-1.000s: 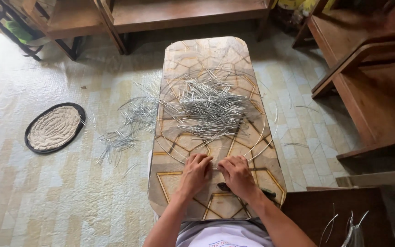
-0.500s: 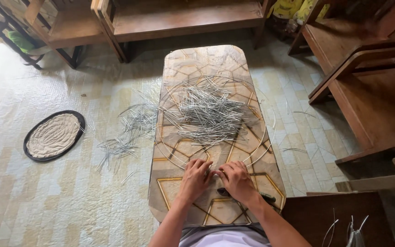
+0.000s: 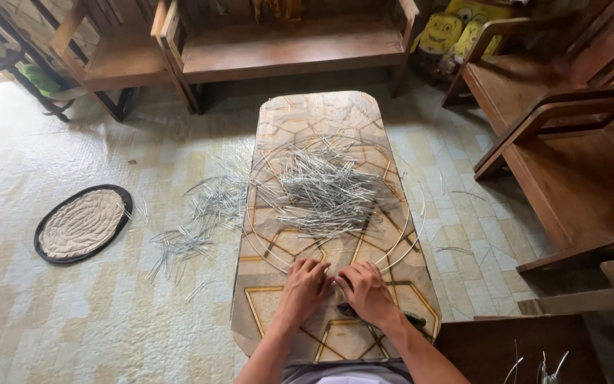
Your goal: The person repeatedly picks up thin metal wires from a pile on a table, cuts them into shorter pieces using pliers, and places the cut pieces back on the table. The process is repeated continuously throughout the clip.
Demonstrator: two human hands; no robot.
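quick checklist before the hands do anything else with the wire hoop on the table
1. Both hands on the work: left hand and right hand meet at the near edge of the wire hoop: ok.
2. Grip on the hoop: fingers hide it: cannot tell.
3. Wire pieces within reach on the table: ok.
4. Spilled pieces on the floor: not ok.
5. Dark tool under the right wrist: cannot tell.

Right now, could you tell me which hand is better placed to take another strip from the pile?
Probably the right hand: the pile of pale strips lies slightly nearer it than the left hand.
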